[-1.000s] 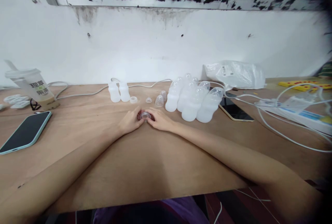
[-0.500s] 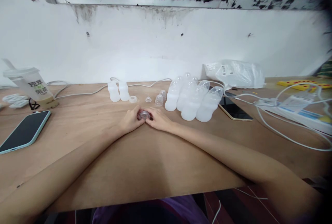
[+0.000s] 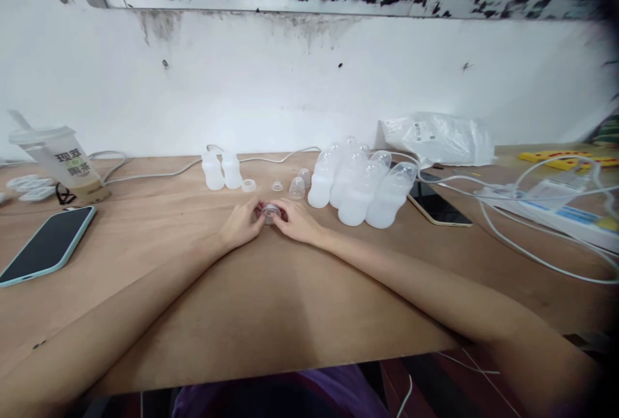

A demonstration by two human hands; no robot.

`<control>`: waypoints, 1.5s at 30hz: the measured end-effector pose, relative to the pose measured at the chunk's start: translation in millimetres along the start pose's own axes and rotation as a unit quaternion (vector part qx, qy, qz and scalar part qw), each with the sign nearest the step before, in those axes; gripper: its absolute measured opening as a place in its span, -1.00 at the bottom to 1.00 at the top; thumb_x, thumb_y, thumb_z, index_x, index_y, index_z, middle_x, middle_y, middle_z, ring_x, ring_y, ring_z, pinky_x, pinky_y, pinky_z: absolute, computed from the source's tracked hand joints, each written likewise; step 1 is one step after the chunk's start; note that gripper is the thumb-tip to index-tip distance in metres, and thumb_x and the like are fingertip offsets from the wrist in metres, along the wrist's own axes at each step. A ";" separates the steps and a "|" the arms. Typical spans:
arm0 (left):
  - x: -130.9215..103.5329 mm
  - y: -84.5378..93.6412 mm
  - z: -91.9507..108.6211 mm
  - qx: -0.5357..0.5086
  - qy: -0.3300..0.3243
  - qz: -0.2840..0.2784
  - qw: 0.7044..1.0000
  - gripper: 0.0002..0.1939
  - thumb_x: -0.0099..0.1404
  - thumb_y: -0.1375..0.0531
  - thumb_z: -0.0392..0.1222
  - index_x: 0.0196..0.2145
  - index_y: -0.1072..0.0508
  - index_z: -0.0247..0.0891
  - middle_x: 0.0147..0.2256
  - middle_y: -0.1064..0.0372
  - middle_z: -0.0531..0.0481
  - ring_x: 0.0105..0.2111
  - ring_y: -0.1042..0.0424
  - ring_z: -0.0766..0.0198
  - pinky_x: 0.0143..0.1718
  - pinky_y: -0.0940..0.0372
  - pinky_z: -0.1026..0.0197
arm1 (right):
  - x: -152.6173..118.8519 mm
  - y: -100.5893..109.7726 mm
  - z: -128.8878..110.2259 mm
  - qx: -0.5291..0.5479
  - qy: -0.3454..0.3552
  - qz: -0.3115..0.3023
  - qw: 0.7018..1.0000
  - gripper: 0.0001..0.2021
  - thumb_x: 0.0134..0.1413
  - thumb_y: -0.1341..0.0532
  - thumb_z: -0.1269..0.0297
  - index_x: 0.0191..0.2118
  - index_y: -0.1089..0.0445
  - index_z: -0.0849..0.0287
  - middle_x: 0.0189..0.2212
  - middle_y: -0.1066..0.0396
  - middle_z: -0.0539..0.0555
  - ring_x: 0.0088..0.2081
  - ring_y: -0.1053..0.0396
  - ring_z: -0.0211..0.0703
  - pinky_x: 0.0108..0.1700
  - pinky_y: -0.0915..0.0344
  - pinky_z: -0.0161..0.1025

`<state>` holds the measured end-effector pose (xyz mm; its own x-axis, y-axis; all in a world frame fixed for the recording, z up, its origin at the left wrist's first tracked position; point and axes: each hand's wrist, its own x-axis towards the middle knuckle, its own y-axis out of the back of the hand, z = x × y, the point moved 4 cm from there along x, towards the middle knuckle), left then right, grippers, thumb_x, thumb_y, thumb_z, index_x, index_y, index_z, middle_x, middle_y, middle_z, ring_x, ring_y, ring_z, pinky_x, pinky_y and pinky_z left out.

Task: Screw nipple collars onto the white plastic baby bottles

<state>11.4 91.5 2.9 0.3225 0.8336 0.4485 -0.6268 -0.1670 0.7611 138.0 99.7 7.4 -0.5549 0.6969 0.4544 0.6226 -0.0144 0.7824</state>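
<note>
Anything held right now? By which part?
Yes: a small, clear, round plastic piece, held at its opposite sides between the bare left hand and bare right hand. Exact finger contacts are too small to tell.

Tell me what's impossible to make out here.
Head view: sides of clear plastic piece, hidden by left hand and right hand.
Head view: rear dome-capped bottles, partly hidden by front bottles.
Head view: right end of power strip, cut off by picture edge.
Head view: print on plastic bag, too small.

Left fingers [image 3: 259, 226] and right fingers [image 3: 280, 223] hold a small clear piece [image 3: 271, 211] (capped bottles [image 3: 354, 202] stand nearby).
</note>
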 end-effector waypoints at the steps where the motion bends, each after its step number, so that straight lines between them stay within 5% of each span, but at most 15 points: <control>1: -0.2 0.5 -0.1 0.000 -0.003 0.002 1.000 -0.86 0.15 0.01 -0.21 -0.33 -0.28 -0.26 -0.43 -0.36 0.03 -0.53 -0.31 0.36 -0.46 -0.18 0.30 | 0.0 0.2 -0.3 0.003 0.002 -0.001 1.000 -0.76 -0.01 -0.03 0.42 -0.19 -0.31 0.25 -0.33 -0.36 0.08 -0.38 -0.24 -0.27 -0.28 -0.13 -0.33; 22: -1.4 0.9 -0.9 0.006 -0.003 -0.004 1.000 -0.90 0.12 -0.01 -0.23 -0.39 -0.28 -0.25 -0.51 -0.31 0.07 -0.57 -0.27 0.38 -0.53 -0.15 0.33 | -0.1 -0.2 1.1 -0.003 0.070 -0.010 0.997 -0.73 0.11 0.07 0.37 -0.18 -0.31 0.27 -0.27 -0.37 0.12 -0.21 -0.28 -0.22 -0.15 -0.16 -0.29; 45: -0.2 -0.9 -0.9 0.022 -0.009 -0.007 1.000 -0.91 0.13 0.00 -0.22 -0.41 -0.25 -0.24 -0.53 -0.29 0.10 -0.57 -0.26 0.38 -0.52 -0.12 0.34 | 0.2 -0.3 -0.2 -0.001 0.061 0.009 0.998 -0.75 0.04 0.02 0.44 -0.23 -0.36 0.24 -0.32 -0.41 0.08 -0.34 -0.33 -0.23 -0.27 -0.20 -0.31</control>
<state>11.3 91.9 1.6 0.3442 0.8268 0.4448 -0.5900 -0.1781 0.7875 137.6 99.7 7.3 -0.6069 0.6032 0.5174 0.6323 -0.0279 0.7742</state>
